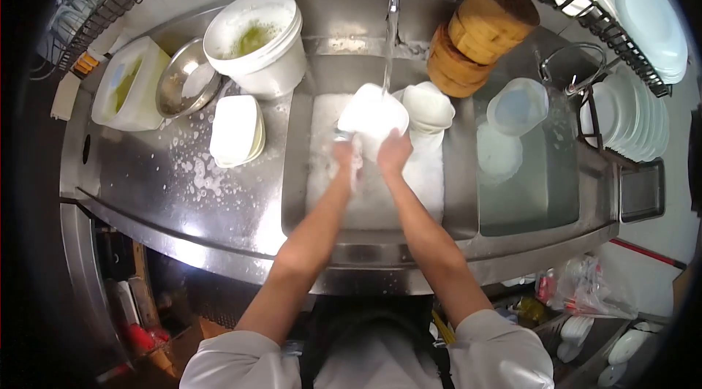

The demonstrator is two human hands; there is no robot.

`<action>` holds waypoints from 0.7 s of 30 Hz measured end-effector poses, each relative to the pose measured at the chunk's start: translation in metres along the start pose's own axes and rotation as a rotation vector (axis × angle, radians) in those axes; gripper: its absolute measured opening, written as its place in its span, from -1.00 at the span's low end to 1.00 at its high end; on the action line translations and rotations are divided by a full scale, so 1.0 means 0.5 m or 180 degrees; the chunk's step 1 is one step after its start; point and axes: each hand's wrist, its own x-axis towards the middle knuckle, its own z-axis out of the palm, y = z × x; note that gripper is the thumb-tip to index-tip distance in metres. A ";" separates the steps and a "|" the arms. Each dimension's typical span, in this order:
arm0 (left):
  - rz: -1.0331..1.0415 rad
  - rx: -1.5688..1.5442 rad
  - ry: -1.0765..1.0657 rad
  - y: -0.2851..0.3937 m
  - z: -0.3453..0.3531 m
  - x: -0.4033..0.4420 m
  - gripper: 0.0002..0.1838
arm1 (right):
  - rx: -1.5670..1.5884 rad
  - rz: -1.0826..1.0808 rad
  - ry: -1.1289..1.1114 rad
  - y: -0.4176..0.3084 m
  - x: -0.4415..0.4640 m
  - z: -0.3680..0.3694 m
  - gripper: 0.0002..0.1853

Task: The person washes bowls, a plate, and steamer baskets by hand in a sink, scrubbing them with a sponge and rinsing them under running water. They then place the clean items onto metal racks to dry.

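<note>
Under the running tap (393,9), a white dish (371,107) is held over the soapy left sink basin (333,206). My left hand (346,159) is at the dish's lower left with its fingers closed; a small greyish thing shows at the fingertips, too blurred to name. On the lower right side of the dish, my right hand (395,151) grips its edge. Stacked white bowls (428,107) stand just right of the dish, over the foam.
Left counter: a white bucket (256,42), a metal bowl (189,80), a square tub (131,85) and stacked white containers (237,129). Wooden blocks (468,42) stand behind the basins. The right basin (530,206) holds water and pale bowls. Plates (632,118) stand far right, below a wire rack (607,23).
</note>
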 end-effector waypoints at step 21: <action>0.2143 -0.1136 -0.0518 0.492 -0.375 -0.054 -0.51 | 0.1585 0.1904 -0.2292 -0.090 -0.010 -0.031 -0.69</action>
